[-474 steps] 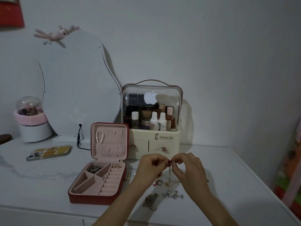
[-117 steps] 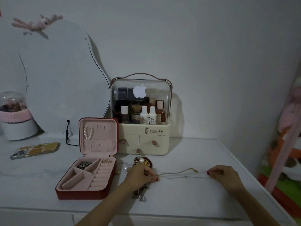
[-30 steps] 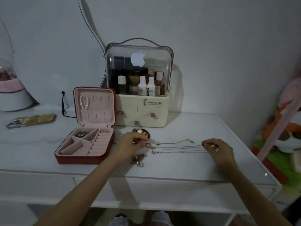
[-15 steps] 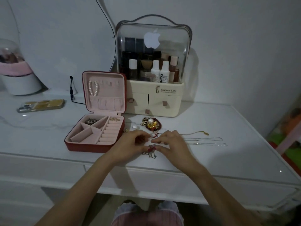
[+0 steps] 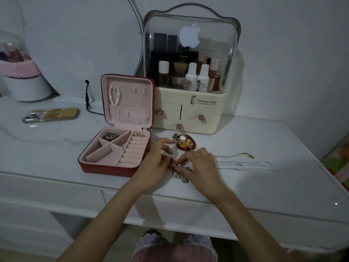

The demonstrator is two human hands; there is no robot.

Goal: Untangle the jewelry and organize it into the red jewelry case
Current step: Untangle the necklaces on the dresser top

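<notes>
A second ago the hands were apart, stretching thin chains across the white dresser top [image 5: 264,186]; now both have come together just right of the red jewelry case [image 5: 105,167]. The left hand [image 5: 154,167] and the right hand [image 5: 198,165] curl their fingertips toward each other over a small tangled cluster of jewelry [image 5: 180,174] that lies on the surface at the near edge, and each seems to pinch a small piece of it, though the pieces between the fingertips are too small to tell apart. The three thin chains [image 5: 245,164] now lie released, laid out side by side to the right of the right hand. A heap of beaded and pearl pieces [image 5: 184,141] sits just behind the hands, in front of the cream cosmetics organizer [image 5: 188,114], which holds upright bottles under its clear domed lid. The case stands open: a pearl bracelet [image 5: 113,95] hangs on a hook in the pink lid, a dark metallic bundle [image 5: 109,137] lies in the far-left compartment, and small gold pieces [image 5: 139,135] rest at the top of the ring rolls. A phone [image 5: 51,114] lies to the left.
</notes>
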